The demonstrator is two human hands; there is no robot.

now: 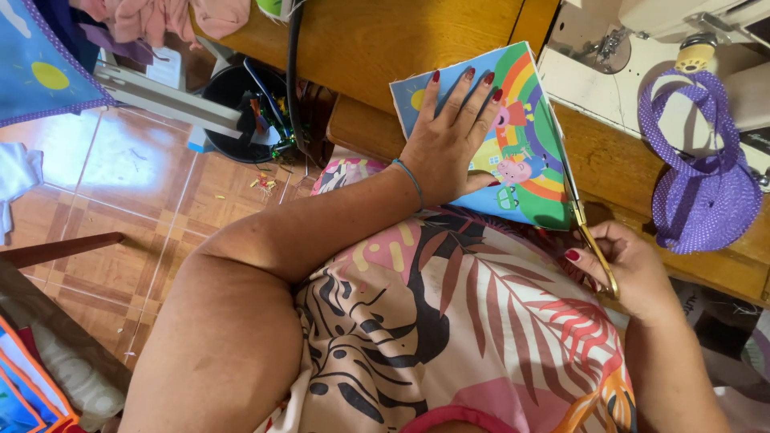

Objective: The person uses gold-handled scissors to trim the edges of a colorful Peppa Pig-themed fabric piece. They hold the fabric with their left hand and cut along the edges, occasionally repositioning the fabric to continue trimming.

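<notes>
Left hand (446, 140) lies flat, fingers spread, pressing the colourful printed fabric piece (517, 152) on the wooden table (377, 40); right hand (630, 269) grips gold-handled scissors (579, 210), blades along the fabric's right edge, near a purple dotted bag (706, 196)

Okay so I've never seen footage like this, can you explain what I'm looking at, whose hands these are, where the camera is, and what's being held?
There is one picture, taken by a camera worn on a person's head and looking down, so you see their own arms and lap. There is no machine doing the work, only two bare hands. The left hand lies flat on a colourful printed fabric panel, pressing it against the edge of a wooden table. The right hand has a grip on gold-handled scissors, whose blades run along the panel's right edge. On the table are also a white sewing machine and a purple dotted fabric piece.
</notes>
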